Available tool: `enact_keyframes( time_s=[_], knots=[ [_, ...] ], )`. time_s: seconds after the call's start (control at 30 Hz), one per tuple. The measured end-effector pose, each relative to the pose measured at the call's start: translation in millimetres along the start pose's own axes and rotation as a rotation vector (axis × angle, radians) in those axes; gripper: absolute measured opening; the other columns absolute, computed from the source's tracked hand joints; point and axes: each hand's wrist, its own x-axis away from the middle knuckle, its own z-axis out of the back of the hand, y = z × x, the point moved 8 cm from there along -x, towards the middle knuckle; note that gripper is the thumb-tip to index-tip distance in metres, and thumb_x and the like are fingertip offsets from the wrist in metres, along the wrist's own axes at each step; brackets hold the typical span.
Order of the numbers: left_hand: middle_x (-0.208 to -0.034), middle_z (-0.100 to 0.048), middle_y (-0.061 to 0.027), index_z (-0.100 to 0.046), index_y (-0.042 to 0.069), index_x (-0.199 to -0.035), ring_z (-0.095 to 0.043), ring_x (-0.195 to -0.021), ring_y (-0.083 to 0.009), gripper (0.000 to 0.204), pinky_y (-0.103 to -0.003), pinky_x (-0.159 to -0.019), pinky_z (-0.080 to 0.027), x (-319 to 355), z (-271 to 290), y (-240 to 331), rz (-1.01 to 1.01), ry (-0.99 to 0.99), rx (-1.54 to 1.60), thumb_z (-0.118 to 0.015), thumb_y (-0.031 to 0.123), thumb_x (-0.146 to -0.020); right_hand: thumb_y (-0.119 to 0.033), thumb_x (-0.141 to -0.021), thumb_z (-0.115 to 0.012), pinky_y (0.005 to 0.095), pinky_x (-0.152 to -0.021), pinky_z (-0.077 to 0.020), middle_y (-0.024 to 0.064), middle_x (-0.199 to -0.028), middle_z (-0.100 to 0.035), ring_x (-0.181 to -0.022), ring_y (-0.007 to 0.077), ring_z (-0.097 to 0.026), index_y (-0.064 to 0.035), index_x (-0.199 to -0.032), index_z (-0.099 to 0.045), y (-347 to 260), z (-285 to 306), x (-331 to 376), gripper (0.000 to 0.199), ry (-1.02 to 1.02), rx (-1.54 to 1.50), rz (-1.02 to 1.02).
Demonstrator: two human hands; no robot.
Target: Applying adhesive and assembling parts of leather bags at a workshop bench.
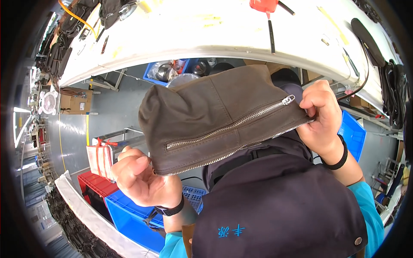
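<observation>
A dark brown leather bag piece hangs stretched between my two hands, in front of my dark apron. A silver zipper runs slantwise across its face, with the slider near the right end. Along the lower edge runs a second row of metal zipper teeth. My left hand pinches the lower left corner, thumb and fingers closed on it. At the right end, my right hand grips the edge with curled fingers. What lies behind the leather is hidden.
A white worktable curves across the far side, with a red container and pens on it. Blue crates and a red crate stand at lower left. Another blue crate is beyond my right arm. Black pieces hang at the far right.
</observation>
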Motion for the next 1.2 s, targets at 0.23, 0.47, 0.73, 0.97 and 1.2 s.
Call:
enact_keyframes(
  time_s=[0.23,0.47,0.73,0.97,1.2],
  knots=[
    [-0.092,-0.045,-0.0080,-0.051,0.005,-0.100,-0.048,-0.081,-0.0225,0.045,-0.035,-0.077,-0.042,1.8,-0.3,-3.9,-0.056,-0.018,-0.046,-0.071,-0.008,-0.062,0.007,-0.051,-0.068,0.0308,-0.062,-0.0331,0.0025,-0.070,-0.053,-0.061,0.0189,-0.051,-0.0081,-0.078,-0.053,-7.9,6.8,-6.1,0.035,-0.002,0.003,0.075],
    [-0.089,-0.064,-0.0119,-0.067,0.002,-0.087,-0.059,-0.100,-0.0344,0.025,-0.046,-0.094,-0.043,-1.4,-35.2,-0.6,-0.061,-0.387,-0.120,-0.061,-0.011,-0.066,0.000,-0.055,-0.072,0.0328,-0.065,-0.0357,0.0047,-0.079,-0.057,-0.068,0.0215,-0.054,-0.0061,-0.083,-0.061,-7.6,8.6,-7.6,0.031,-0.127,0.050,0.125],
    [-0.065,-0.053,-0.0076,-0.056,-0.001,-0.071,-0.049,-0.068,-0.0196,0.040,-0.035,-0.071,-0.035,26.9,-51.8,-38.4,0.487,-0.515,0.621,-0.057,0.035,-0.089,-0.018,-0.094,-0.056,0.0214,-0.063,-0.0365,-0.0005,-0.072,-0.052,-0.069,0.0051,-0.044,-0.0025,-0.082,-0.058,25.3,-31.7,23.5,0.020,-0.602,-0.915,-0.581],
    [-0.065,-0.054,-0.0084,-0.056,-0.003,-0.069,-0.045,-0.065,-0.0176,0.043,-0.033,-0.067,-0.033,24.0,-53.1,-33.2,0.632,-0.465,0.717,-0.055,0.035,-0.090,-0.033,-0.095,-0.052,0.0265,-0.058,-0.0297,0.0021,-0.069,-0.047,-0.063,0.0108,-0.037,-0.0038,-0.074,-0.048,33.6,-39.9,37.9,0.036,-0.513,-1.088,-0.817],
    [-0.068,-0.056,-0.0122,-0.057,-0.004,-0.071,-0.049,-0.070,-0.0188,0.042,-0.030,-0.063,-0.035,32.4,-54.6,-41.1,0.795,-0.482,0.745,-0.052,0.033,-0.092,-0.035,-0.094,-0.054,0.0247,-0.059,-0.0323,0.0002,-0.068,-0.047,-0.066,0.0086,-0.039,-0.0056,-0.073,-0.048,42.6,-41.4,42.6,0.037,-0.492,-1.007,-0.890]
  ],
)
